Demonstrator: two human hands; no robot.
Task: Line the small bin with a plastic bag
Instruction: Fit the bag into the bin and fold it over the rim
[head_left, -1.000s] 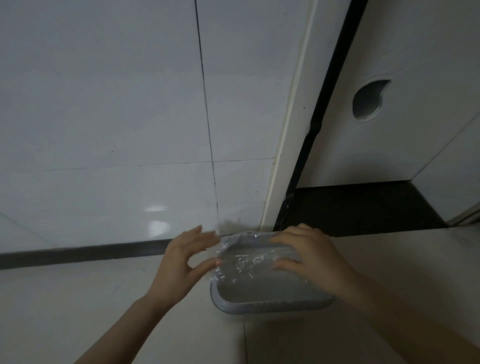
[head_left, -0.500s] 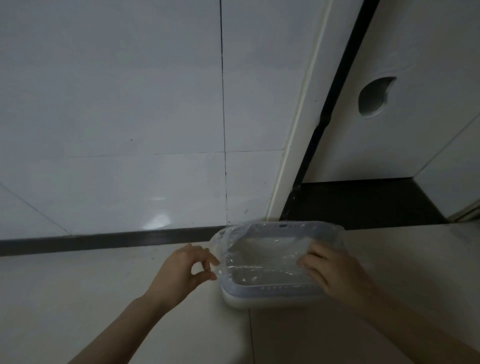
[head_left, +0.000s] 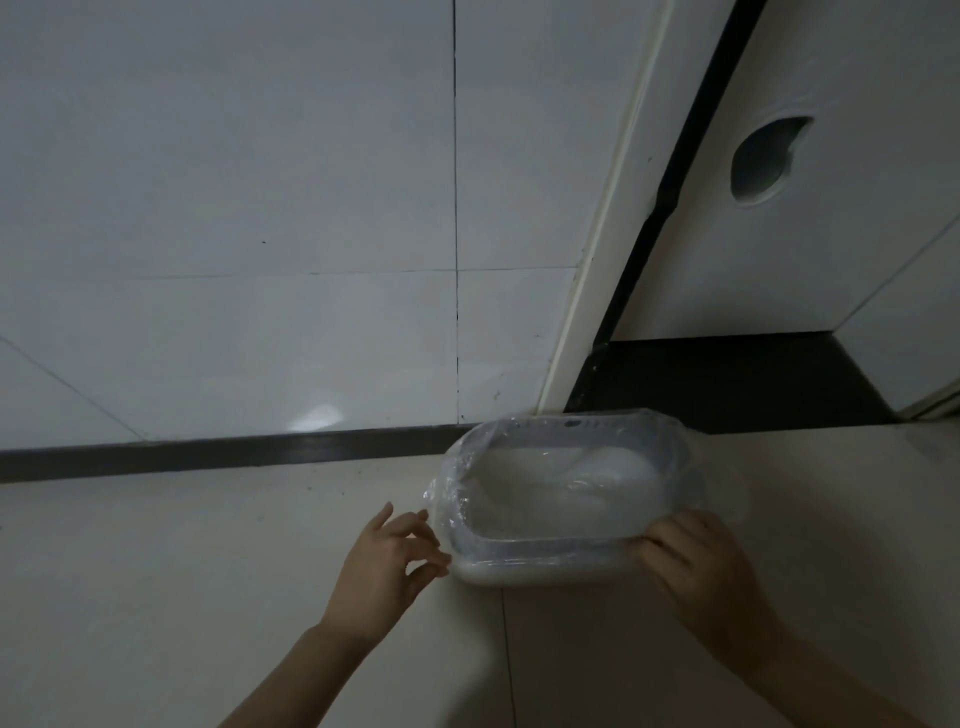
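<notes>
A small pale bin (head_left: 540, 574) with a grey rim stands on the floor by the wall. A clear plastic bag (head_left: 457, 488) sits inside it, its edge folded out over the rim all round and bunched at the left side. My left hand (head_left: 387, 566) is at the bin's near left corner, fingers spread, fingertips touching or almost touching the bag's loose edge. My right hand (head_left: 701, 566) rests on the near right corner, its fingers curled on the bag and rim there.
A white tiled wall (head_left: 260, 208) with a dark skirting strip (head_left: 208, 452) runs behind the bin. A white door (head_left: 831, 234) with a round hole stands to the right, over a dark threshold (head_left: 727, 384). Pale floor tiles (head_left: 156, 597) lie around.
My right hand has come out of the bin's inside to its near right corner. My left hand has unpinched and spread its fingers. The bag's edge now lies folded over the whole rim.
</notes>
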